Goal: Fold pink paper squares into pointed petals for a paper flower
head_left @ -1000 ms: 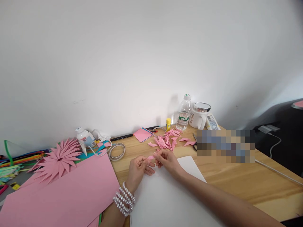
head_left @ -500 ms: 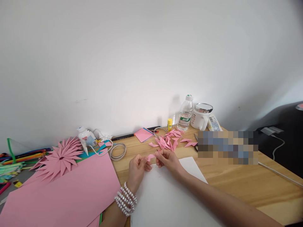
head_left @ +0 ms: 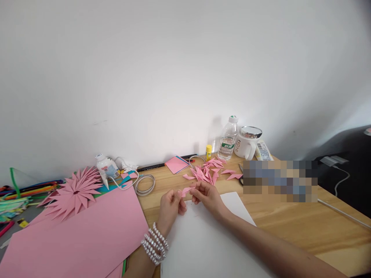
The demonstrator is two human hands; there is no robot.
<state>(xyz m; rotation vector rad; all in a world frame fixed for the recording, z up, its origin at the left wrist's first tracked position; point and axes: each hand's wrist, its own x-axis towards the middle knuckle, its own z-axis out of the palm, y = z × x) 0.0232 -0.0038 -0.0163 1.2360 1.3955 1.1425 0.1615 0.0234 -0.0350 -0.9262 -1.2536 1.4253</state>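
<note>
Between my two hands is a small folded piece of pink paper (head_left: pixel 185 191), held just above the far edge of a white sheet (head_left: pixel 208 239). My left hand (head_left: pixel 171 204), with a beaded bracelet at its wrist, pinches the paper's left end. The fingers of my right hand (head_left: pixel 206 196) are closed on its right end. Just beyond my right hand lies a heap of folded pink paper pieces (head_left: pixel 203 174), with a few loose ones to its right. At the left, a pink folded-paper pinwheel shape (head_left: pixel 75 192) rests by large pink sheets (head_left: pixel 87 235).
Along the wall stand a glue stick (head_left: pixel 208 153), a water bottle (head_left: pixel 228 141) and a white mug (head_left: pixel 248 144). Pink square paper (head_left: pixel 176 165), a coiled cable (head_left: pixel 145 185) and a white bottle (head_left: pixel 107 166) lie further left. Scissors (head_left: pixel 241 175) partly show beside a blurred patch.
Both hands keep hold of the small pink paper piece, with only slight finger movement. The whole view has shifted very slightly.
</note>
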